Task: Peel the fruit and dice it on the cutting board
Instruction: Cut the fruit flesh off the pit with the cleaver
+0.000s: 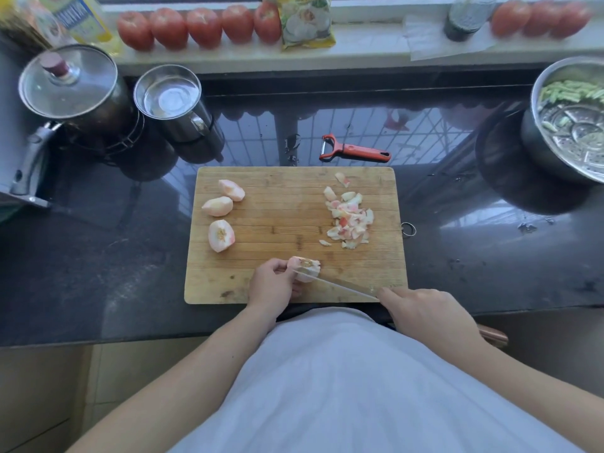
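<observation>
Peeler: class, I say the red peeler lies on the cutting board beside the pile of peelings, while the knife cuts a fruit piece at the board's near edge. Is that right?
Not quite. The head view shows the peeler lying on the dark counter just beyond the cutting board, not on it. The rest holds: the peelings sit on the board, and the knife cuts a fruit piece near its front edge.

Bare wood is lying open across the middle of the cutting board (287,223); fruit pieces (220,209) are crowding its left side, peels (349,217) its right, a peeler (354,149) sitting just behind.
</observation>
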Tool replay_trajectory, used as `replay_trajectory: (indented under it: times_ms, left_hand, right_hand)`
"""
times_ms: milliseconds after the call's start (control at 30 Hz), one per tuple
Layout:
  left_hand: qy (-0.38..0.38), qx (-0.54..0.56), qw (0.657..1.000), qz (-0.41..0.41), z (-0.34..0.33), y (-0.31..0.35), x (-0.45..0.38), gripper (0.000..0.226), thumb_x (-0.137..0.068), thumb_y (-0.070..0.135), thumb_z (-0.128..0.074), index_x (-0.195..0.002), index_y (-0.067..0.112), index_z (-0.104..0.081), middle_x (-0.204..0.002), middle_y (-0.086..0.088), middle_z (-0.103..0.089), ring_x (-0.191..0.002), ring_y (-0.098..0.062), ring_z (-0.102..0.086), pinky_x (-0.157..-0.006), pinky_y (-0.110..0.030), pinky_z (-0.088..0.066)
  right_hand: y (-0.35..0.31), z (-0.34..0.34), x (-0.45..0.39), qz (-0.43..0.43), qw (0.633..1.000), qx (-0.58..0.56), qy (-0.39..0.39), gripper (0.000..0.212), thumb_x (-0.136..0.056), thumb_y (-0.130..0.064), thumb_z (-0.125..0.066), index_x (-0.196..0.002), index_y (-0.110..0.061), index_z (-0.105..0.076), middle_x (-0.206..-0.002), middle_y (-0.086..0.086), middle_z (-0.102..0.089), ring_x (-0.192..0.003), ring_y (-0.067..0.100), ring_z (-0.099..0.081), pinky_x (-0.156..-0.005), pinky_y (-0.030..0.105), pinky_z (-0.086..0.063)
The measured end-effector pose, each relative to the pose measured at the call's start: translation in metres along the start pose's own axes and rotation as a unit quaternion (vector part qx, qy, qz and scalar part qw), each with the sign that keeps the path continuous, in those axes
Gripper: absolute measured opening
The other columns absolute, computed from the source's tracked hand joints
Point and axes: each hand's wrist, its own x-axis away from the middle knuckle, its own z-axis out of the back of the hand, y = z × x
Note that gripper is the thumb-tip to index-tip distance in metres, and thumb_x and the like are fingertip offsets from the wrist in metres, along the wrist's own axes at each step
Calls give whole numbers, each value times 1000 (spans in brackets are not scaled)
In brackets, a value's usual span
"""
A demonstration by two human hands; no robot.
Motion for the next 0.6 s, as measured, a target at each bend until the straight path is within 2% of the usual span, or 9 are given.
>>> replay_trajectory:
  times_ms: [167,200,267,300,400,467,533,600]
  left_hand:
    - [-4,-5,1000,2,0,3,3,30,-104,41,-59,-93,18,-75,-83,1,-79,-74,-18,-77,-56,-16,-51]
    - [-4,-8,1000,0,-1,4,3,30,-105,40,-59,-94,17,-75,-83,1,-79,-73,-18,-77,-55,-15,-50]
    - [-3,-25,1000,-5,-2,6,3,30,-105,39,-57,-94,16,-74,-83,1,-79,-74,-17,-76,-55,-16,-50]
    - [-3,-40,999,-8,-2,6,2,30,-106,38,-57,-94,16,-73,-84,1,-78,-74,-17,-76,-57,-18,-50]
    - [4,-82,996,-33,-1,5,-2,25,-105,40,-58,-101,19,-70,-90,2,-76,-83,-20,-74,-70,-30,-56]
    - [9,-100,993,-64,1,3,-4,19,-103,40,-59,-116,27,-65,-95,5,-72,-90,-19,-71,-81,-37,-57]
    - [3,-118,989,-94,1,3,-5,19,-104,36,-58,-122,32,-63,-98,6,-70,-92,-19,-70,-85,-39,-56]
    - [8,-124,987,-104,0,2,-6,13,-103,33,-57,-114,33,-65,-99,6,-71,-89,-20,-71,-82,-39,-57]
  right_hand:
    - [-1,1,-4,-19,998,51,-12,44,-36,-6,-84,-67,-18,-56,-47,-5,-46,-31,24,-37,-55,24,9]
    - [-2,4,-5,-13,997,69,-21,41,-42,-7,-83,-71,-18,-56,-51,-4,-49,-35,25,-39,-53,25,8]
    - [-3,5,-6,-8,995,84,-49,29,-64,-12,-75,-86,-19,-57,-66,-3,-59,-49,27,-56,-48,29,2]
    - [-2,6,-6,-18,995,83,-58,29,-65,-13,-75,-86,-19,-57,-66,-3,-59,-49,26,-57,-48,29,2]
    - [-3,7,-3,-41,996,39,-62,43,-39,-7,-84,-68,-18,-54,-47,-5,-45,-31,22,-43,-53,23,8]
    - [0,4,-2,-43,998,23,-38,44,-38,-5,-85,-65,-18,-53,-45,-3,-44,-29,25,-38,-53,22,7]
    - [1,7,0,-47,999,-14,-12,39,-48,-2,-85,-64,-16,-51,-46,0,-44,-31,30,-33,-44,19,-2]
    - [4,5,4,-55,997,-57,20,34,-65,-3,-83,-66,-15,-50,-47,1,-45,-33,33,-38,-36,25,-23]
